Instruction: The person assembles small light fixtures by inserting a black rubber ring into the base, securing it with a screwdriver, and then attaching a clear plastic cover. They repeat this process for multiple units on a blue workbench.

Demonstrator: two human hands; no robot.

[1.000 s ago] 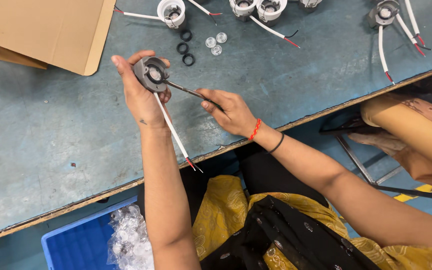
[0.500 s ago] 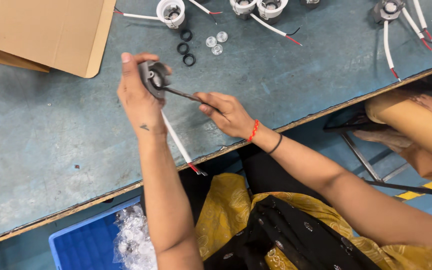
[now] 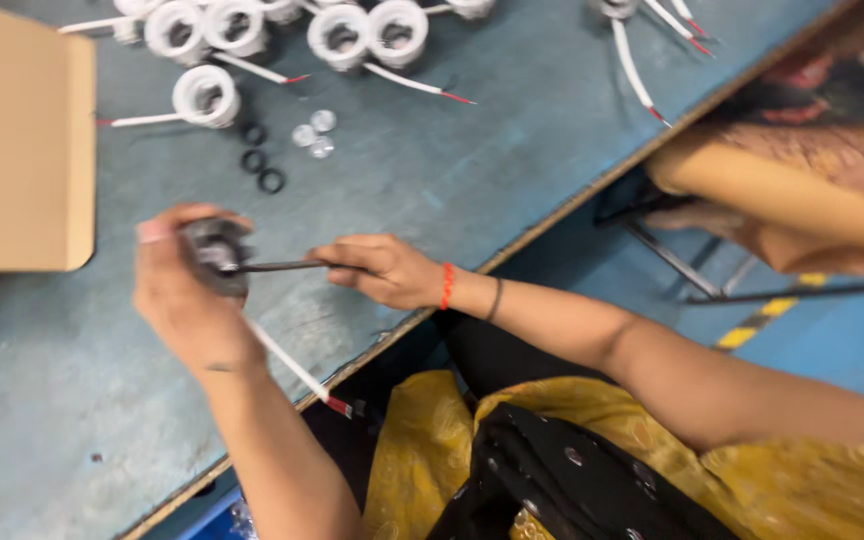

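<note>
A box point(image 3: 17, 150) is lying at the far left of the bench point(image 3: 512, 170), flat and pale brown, one corner pointing my way. I am holding a dark round fitting point(image 3: 214, 250) in my left hand point(image 3: 184, 305), fingers curled closed around it, thumb tip showing at the upper left; the fitting is sitting above the bench near its front edge, just right of the box. A white wire point(image 3: 287, 365) is hanging from the fitting and running down to the right, ending in a red tip past the bench edge. I am pressing a thin dark tool point(image 3: 277, 266) into the middle of the fitting; the shaft is lying nearly level. My right hand point(image 3: 382, 270) is gripping the tool's handle end, fingers closed over it, so the handle itself is hidden. A red band point(image 3: 445, 286) and a dark band point(image 3: 493, 298) are sitting on that wrist. Behind my hands, three small black rings point(image 3: 258, 160) are lying in a loose column, with three clear discs point(image 3: 312, 135) just to their right. Farther back, white fittings point(image 3: 357, 30) with red-tipped white wires are lying in a row along the top. At the far right, another person's sleeve point(image 3: 802, 200), tan, is showing beyond the bench edge. The view is motion-blurred, so fine detail on the fitting cannot be told.
</note>
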